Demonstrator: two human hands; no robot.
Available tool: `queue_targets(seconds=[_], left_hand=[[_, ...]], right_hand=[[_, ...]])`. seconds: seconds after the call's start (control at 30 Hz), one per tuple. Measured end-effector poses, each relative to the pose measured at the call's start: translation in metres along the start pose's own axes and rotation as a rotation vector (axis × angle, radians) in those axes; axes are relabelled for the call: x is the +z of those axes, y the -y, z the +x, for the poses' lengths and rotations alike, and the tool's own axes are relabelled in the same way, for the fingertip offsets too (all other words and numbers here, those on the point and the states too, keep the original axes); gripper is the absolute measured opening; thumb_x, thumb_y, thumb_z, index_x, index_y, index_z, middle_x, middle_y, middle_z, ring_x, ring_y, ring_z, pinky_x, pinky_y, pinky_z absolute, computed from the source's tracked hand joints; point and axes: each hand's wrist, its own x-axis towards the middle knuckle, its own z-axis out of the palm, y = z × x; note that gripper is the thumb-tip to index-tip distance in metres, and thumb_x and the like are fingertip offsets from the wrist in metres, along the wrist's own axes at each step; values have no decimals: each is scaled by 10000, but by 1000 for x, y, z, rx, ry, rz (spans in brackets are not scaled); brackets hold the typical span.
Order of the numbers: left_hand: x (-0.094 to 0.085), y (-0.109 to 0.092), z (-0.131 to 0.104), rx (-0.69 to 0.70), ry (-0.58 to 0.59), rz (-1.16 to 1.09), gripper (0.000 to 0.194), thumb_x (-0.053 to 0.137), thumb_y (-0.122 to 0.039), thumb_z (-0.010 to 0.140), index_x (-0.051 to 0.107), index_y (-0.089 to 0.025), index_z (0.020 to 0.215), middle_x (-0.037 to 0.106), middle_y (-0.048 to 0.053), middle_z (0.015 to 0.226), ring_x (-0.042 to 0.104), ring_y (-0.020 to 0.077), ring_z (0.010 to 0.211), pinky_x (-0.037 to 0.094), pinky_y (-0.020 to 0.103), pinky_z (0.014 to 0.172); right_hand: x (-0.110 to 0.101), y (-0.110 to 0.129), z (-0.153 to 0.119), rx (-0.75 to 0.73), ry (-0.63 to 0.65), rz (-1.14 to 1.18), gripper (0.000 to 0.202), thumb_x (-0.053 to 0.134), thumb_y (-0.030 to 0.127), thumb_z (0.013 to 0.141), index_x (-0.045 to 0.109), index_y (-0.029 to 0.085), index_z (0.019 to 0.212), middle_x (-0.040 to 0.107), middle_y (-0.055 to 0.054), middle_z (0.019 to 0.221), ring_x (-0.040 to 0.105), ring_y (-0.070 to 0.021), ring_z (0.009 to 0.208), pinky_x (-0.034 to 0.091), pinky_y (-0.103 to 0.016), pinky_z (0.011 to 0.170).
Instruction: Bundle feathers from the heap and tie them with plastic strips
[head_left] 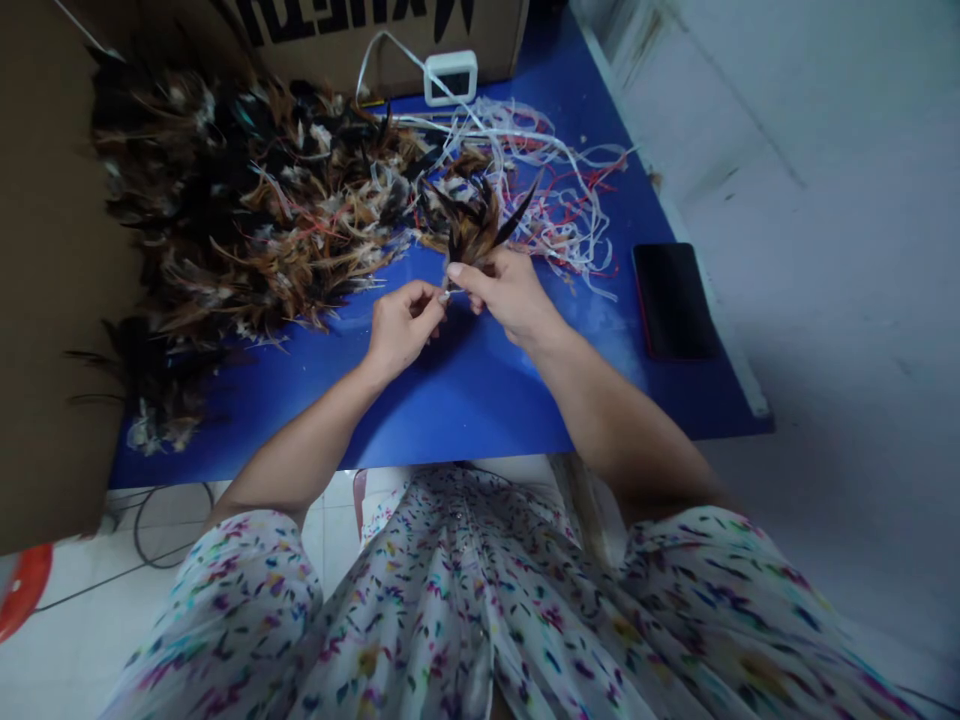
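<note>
A small bunch of brown and black feathers [474,225] stands up from the fingers of my right hand [514,290], which is closed around its lower end. Close beside it, my left hand [405,325] pinches with thumb and forefinger at the pale base of the bunch. What lies between those left fingertips is too small to make out. Behind the hands, a large heap of brown, black and white feathers [262,220] covers the left part of the blue table [465,420].
White and red ribbon strips [562,200] lie tangled behind my right hand. A black phone [675,300] rests near the right edge, by the wall. At the back stand a white-framed device [450,78] with a cable and a cardboard box [352,60]. Another cardboard panel [52,300] rises at left.
</note>
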Motion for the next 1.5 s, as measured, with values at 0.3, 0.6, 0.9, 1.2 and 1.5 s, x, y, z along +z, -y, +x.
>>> queue_targets(seconds=[0.3, 0.6, 0.9, 1.2, 1.5], left_hand=[[2, -13, -1, -232, 83, -284, 181, 650, -326, 862, 599, -181, 766, 613, -26, 613, 535, 62, 438, 400, 177, 397], [3, -17, -1, -262, 69, -288, 129, 628, -200, 783, 576, -178, 666, 570, -37, 522, 488, 55, 393, 351, 170, 367], [1, -24, 0, -406, 95, -373, 129, 601, -199, 794, 576, -180, 669, 552, -33, 524, 447, 54, 373, 314, 182, 350], [0, -15, 0, -361, 162, -387, 366, 731, -496, 802, 568, -190, 686, 545, -21, 591, 468, 60, 454, 330, 192, 389], [-2, -13, 4, -367, 81, -428, 326, 741, -370, 813, 512, -191, 664, 466, -57, 520, 405, 47, 417, 279, 185, 387]], right_hand=[[4, 5, -4, 43, -11, 8, 451, 769, 583, 770, 535, 215, 657, 477, 38, 527, 424, -86, 478, 389, -243, 449], [6, -1, -3, 83, -58, 31, 402, 769, 529, 787, 562, 211, 656, 509, 14, 555, 462, -108, 524, 431, -263, 472], [10, -3, -4, 81, -109, 76, 325, 778, 435, 789, 571, 214, 673, 547, 0, 599, 481, -119, 558, 439, -276, 490], [1, 2, -3, 77, 62, 34, 490, 798, 613, 716, 527, 215, 622, 469, 32, 541, 368, -79, 472, 334, -256, 427], [-1, 3, -7, -46, 80, -166, 513, 737, 677, 747, 565, 197, 688, 581, 20, 594, 513, -93, 529, 415, -239, 519]])
